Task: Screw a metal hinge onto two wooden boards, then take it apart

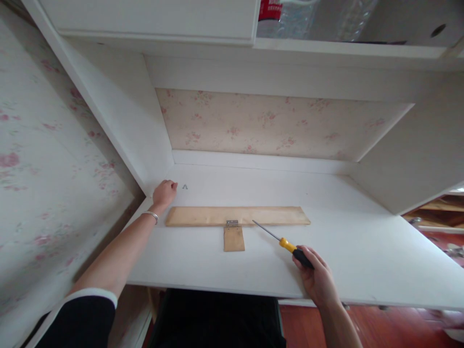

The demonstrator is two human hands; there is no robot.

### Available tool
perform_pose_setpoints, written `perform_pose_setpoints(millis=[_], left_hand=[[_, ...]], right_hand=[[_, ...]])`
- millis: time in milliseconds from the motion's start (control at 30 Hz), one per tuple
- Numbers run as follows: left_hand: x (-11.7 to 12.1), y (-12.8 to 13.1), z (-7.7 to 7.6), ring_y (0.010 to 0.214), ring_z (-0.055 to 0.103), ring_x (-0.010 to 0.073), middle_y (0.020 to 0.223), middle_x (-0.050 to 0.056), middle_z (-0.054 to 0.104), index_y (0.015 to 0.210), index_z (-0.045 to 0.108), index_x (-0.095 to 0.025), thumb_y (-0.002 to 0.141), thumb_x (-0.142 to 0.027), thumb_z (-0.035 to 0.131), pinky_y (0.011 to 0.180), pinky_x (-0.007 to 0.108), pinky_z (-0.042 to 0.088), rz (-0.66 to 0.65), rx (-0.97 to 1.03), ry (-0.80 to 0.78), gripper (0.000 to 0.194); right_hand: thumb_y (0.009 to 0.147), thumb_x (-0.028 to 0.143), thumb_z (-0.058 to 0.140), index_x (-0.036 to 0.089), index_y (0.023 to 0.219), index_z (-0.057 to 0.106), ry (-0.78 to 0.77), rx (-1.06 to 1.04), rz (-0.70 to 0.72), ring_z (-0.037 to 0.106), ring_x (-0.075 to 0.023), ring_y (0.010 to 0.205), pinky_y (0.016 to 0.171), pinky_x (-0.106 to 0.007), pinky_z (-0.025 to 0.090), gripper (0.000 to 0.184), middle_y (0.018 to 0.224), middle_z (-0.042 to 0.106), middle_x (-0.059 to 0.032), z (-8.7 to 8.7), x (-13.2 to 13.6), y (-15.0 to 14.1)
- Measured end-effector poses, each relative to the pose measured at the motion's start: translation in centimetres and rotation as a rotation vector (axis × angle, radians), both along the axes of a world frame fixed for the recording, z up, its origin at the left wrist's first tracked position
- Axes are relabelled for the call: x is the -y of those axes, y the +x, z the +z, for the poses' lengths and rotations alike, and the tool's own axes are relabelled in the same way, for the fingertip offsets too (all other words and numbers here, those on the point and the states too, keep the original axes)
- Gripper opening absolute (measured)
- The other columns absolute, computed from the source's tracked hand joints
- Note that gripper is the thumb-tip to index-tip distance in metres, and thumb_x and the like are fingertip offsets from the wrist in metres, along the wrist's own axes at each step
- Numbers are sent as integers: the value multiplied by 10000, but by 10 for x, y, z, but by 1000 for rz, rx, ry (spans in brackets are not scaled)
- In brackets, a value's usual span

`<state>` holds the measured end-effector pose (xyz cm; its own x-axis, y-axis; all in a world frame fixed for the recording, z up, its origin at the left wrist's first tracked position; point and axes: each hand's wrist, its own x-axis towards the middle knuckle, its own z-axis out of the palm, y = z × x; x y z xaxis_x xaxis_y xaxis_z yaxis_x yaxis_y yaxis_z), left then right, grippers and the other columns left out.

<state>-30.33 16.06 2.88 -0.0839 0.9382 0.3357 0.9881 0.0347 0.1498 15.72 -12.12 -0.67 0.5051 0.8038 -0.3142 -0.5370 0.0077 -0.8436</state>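
Head view. Long wooden strip (203, 215) lies flat across the white bench (195, 270). Short wooden piece (234, 239) sits in front of its middle; metal hinge (232, 223) spans the join between the two.

Step in hand, as judged: screwdriver work around the hinge, at a pause. The tip of the screwdriver (288, 245) points to the strip's front edge, right of the hinge and apart from it; whether it touches the wood, cannot tell.

Right hand (319, 278): fingers closed around the black end of the handle, yellow part and shaft clear of the grip, aimed forward and left.

Left hand (165, 194): fingers curled in, nearly a fist, at the bench's left side beyond the strip's left end. Small dark pieces (184, 186), perhaps screws, lie just beside it, apart from the fingers. Whether anything is tucked inside the curl, cannot tell.

Any driving at the hinge calls for a screw seated in a hole, the tip square in its head, and both wooden pieces steadied against slipping.
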Motion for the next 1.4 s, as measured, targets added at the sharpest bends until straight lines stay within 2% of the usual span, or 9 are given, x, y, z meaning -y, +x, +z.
perform_pose_setpoints(millis=[133, 533, 867, 1133, 1300, 1400], left_hand=[[-1, -3, -9, 870, 588, 245, 996, 116, 619, 935, 652, -151, 917, -358, 372, 707, 318, 448, -8, -28, -40, 349], [-16, 2, -21, 852, 593, 228, 1024, 106, 614, 904, 680, -183, 907, -392, 419, 679, 293, 444, -75, -25, -131, 334], [-21, 1, -23, 872, 586, 206, 1025, 77, 624, 956, 697, -219, 907, -367, 414, 725, 264, 436, -111, 46, -183, 323], [-22, -2, -29, 885, 597, 197, 1029, 47, 623, 960, 701, -258, 890, -385, 457, 740, 258, 427, -166, 112, -161, 284], [-22, 0, -26, 912, 593, 201, 1051, 47, 622, 978, 698, -250, 892, -367, 436, 764, 258, 430, -148, 133, -185, 299], [-21, 1, -22, 936, 586, 206, 1034, 60, 636, 962, 695, -217, 895, -330, 420, 786, 259, 429, -122, 163, -143, 305]], right_hand=[[601, 313, 844, 200, 800, 715, 8, 4, -41, 609, -148, 809, 635, -147, 561, 263, 898, 641, 3, -1, 0, 0], [623, 319, 841, 201, 813, 705, 27, 54, -87, 590, -141, 845, 670, -151, 556, 262, 889, 630, 9, -3, 0, -5], [636, 381, 827, 208, 827, 706, 35, 108, -99, 600, -154, 867, 701, -181, 563, 284, 909, 638, 6, -3, -1, -7], [620, 372, 838, 202, 810, 708, 13, 94, -106, 598, -163, 875, 682, -178, 567, 286, 910, 635, -2, -1, -1, -8], [628, 365, 836, 201, 818, 707, 23, 70, -100, 602, -151, 853, 676, -170, 564, 282, 909, 638, 1, 1, 0, -7], [638, 354, 831, 203, 805, 701, 60, 18, -125, 606, -125, 814, 675, -147, 553, 260, 897, 641, 14, 0, 2, -4]])
